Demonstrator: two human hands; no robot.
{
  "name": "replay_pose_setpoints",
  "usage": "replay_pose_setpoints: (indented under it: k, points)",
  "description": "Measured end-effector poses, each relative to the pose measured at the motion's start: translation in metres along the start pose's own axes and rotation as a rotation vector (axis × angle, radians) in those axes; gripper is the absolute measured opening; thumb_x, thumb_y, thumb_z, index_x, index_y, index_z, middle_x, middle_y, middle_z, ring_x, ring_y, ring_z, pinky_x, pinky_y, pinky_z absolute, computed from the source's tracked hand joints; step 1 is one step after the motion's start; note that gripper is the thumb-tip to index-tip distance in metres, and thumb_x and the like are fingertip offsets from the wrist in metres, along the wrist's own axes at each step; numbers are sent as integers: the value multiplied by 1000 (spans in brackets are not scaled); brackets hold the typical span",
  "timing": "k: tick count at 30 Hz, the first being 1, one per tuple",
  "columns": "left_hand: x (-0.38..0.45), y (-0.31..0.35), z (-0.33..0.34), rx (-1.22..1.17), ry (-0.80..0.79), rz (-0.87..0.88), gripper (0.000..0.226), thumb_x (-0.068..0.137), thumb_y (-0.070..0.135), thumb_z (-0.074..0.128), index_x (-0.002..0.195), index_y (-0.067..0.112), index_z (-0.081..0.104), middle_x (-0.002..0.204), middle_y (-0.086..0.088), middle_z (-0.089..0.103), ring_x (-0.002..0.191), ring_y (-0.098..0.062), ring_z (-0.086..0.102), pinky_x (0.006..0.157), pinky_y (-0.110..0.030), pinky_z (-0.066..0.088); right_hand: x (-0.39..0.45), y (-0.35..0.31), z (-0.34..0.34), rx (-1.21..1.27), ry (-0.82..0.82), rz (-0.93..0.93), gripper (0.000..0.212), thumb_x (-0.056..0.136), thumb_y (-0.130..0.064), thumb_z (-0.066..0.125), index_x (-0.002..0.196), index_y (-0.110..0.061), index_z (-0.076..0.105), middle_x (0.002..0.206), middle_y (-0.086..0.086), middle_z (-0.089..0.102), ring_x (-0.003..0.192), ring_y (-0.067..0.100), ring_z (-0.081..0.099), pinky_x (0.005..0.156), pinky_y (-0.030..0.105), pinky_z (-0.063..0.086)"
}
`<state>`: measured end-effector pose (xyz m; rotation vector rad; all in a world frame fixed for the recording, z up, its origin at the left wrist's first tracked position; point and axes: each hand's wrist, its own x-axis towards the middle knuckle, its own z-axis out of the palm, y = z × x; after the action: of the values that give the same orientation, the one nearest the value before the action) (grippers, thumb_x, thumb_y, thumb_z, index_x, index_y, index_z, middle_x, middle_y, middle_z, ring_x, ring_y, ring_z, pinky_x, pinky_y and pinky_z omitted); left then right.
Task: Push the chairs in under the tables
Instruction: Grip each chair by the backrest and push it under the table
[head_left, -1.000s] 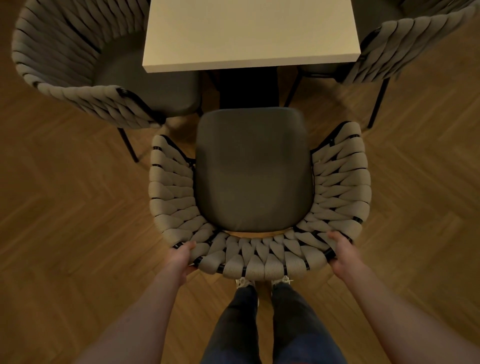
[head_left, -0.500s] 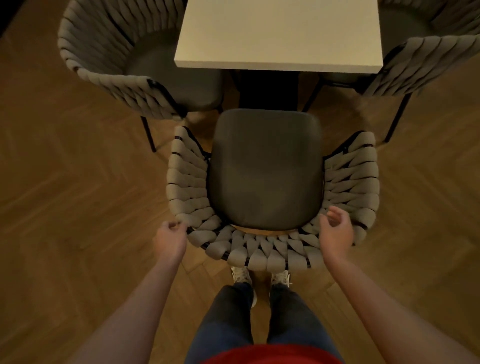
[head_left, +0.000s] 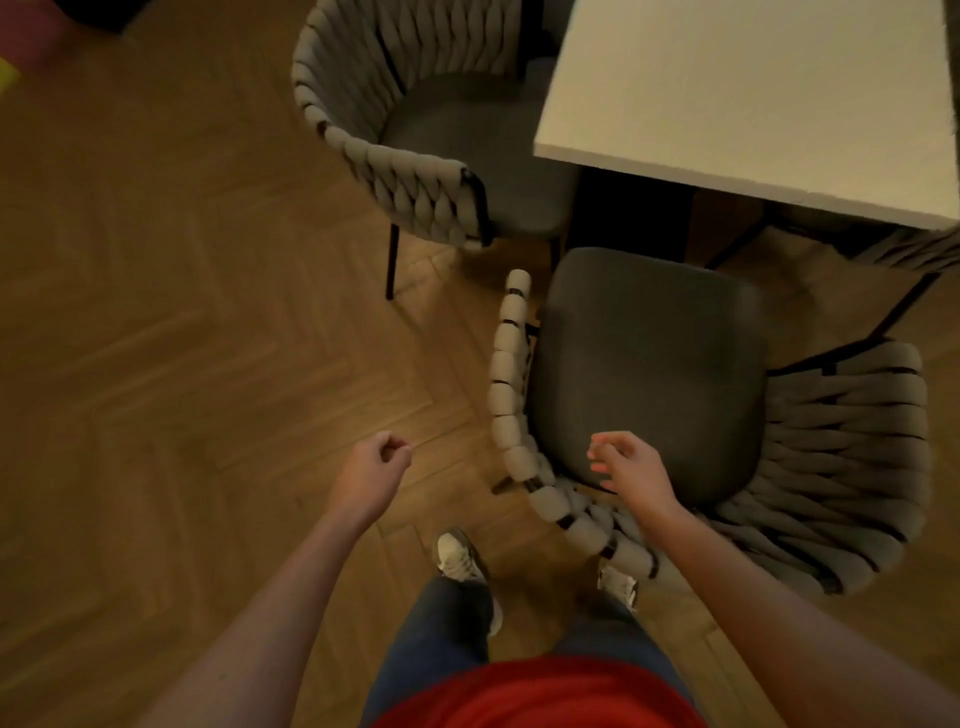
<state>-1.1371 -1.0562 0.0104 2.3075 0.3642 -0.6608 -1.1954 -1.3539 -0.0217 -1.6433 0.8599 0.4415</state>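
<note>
herringbone wood floor (head_left: 156, 322) runs under our feet. our left hand (head_left: 371, 470) hangs at 7 o'clock with its grip loosely curled and holding nothing. our right hand (head_left: 626, 470) hovers over the near chair (head_left: 649, 364), fingers relaxed, also holding nothing. that chair sits at 3 o'clock, its seat front just short of the white table (head_left: 753, 93). another chair (head_left: 431, 135) is at 12 o'clock, its seat partly under the table.

light: dim, warm | brightest: white table (head_left: 753, 93) | blur: soft overall | edges: wide-angle bending
</note>
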Motion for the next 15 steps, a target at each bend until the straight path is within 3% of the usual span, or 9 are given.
replay_pose_setpoints:
  k: [5,9,15]
  points:
    - [34,-50,-76,69,-46,-18,13,93,20,57,86,18,68,84,1,70,80,-15,64,69,-30,46,-1,-47,90,-32,-54,-13,12,100,-20,54,104,-26,64,107,0,67,101,16,64,92,38,53]
    - [69,-70,-118,29,-63,-65,13,92,15,58,83,15,67,78,-3,71,79,-21,67,74,-33,50,6,-86,148,-4,-91,-23,16,101,-17,52,95,-26,64,107,4,68,96,16,65,85,34,52]
    - [143,-70,-165,-49,-60,-118,14,95,15,57,84,12,65,78,-6,72,76,-22,69,73,-31,50,47,-144,222,-12,-123,-22,14,101,-20,52,98,-26,65,103,-2,69,96,12,65,84,30,53]
